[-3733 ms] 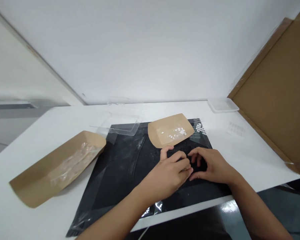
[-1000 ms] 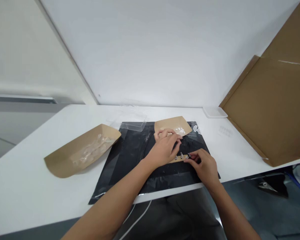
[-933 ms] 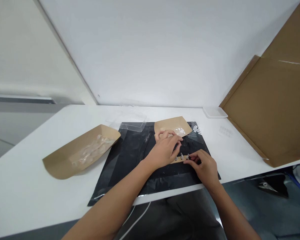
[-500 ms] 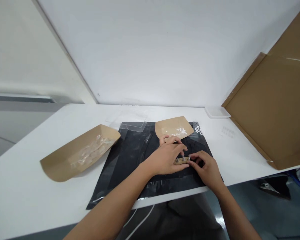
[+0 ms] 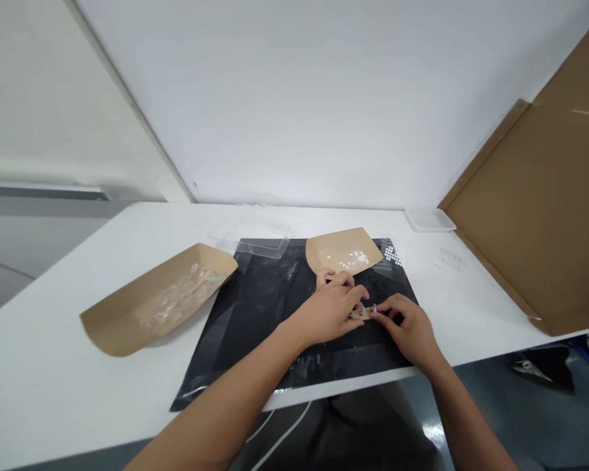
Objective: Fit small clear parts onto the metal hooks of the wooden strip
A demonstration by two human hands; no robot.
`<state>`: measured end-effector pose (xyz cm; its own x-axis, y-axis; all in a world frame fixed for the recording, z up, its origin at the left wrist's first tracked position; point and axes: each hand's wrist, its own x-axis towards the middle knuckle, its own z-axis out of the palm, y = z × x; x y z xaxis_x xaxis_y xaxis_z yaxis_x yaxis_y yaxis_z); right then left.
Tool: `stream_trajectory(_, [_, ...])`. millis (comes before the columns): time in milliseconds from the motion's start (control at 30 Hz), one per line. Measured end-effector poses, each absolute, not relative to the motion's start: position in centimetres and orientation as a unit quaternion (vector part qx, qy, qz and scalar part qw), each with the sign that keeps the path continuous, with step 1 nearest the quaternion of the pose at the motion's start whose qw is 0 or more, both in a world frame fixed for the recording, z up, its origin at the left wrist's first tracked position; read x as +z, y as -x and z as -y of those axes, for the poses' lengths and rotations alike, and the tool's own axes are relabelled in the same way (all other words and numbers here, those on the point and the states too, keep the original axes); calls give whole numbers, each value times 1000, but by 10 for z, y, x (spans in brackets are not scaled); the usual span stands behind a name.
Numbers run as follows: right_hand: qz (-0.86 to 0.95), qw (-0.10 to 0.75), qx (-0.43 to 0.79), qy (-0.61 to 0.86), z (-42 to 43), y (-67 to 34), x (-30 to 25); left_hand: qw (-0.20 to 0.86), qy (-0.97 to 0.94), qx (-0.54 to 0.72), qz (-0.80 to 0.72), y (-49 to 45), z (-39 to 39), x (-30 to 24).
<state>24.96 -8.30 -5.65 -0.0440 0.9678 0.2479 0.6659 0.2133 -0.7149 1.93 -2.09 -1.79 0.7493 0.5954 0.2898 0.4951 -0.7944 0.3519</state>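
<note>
Tan strip (image 5: 360, 314) with metal studs (image 5: 374, 307) fitted sits pinched between our left hand (image 5: 330, 311) and right hand (image 5: 410, 325) on a black mat (image 5: 255, 314), while white bits (image 5: 356, 258) remain in a kraft tray (image 5: 324, 254) at 12 o'clock.

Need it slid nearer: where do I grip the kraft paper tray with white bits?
Pinch the bare left edge of the kraft paper tray from the left: the white bits sit right of centre, your left hand on the tan strip lies below.

a black plastic mat (image 5: 255, 307) with pale scuffs, a brown kraft paper tray (image 5: 344, 252) speckled white, and a white dot grid sheet (image 5: 392, 255).
</note>
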Motion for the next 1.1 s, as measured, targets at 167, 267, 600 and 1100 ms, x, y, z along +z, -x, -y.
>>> stream_trajectory(167, [693, 358, 210, 589, 79, -251, -57, 135, -923, 195, -302, -20, 22, -18])
stream_trajectory(267, [695, 352, 207, 592, 78, -249, -57, 140, -921, 191, -308, -21, 22, -16])
stream_trajectory(600, [735, 319, 203, 564, 88, -255, -54, 158, -917, 191, -312, -20, 22, -14])
stream_trajectory(1100, [699, 410, 31, 585, 159, -346, -62, 62, -897, 324, -295, -5, 7, -3])
